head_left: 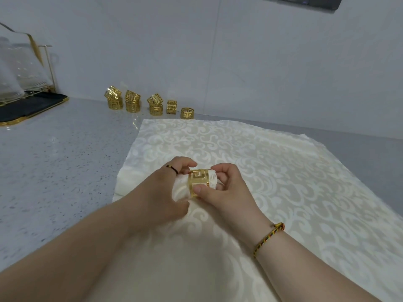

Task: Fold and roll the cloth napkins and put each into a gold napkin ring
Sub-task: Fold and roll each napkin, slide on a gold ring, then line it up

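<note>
Forearms: both reach forward from the bottom edge and meet over the cloth.
Left hand (pixel 168 188): fingers curled round the left end of the rolled cream cloth napkin (pixel 181 189), gripping it.
Right hand (pixel 226 188): thumb near side, fingers far side, pinching the gold fretwork metal napkin ring (pixel 199 182).
Ring position: around the roll, near its right end, over the cream damask-patterned cloth (pixel 272 162) spread on the speckled grey worktop (pixel 54 160).
Spare gold rings (pixel 156 109): a row by the wall, some stacked.
</note>
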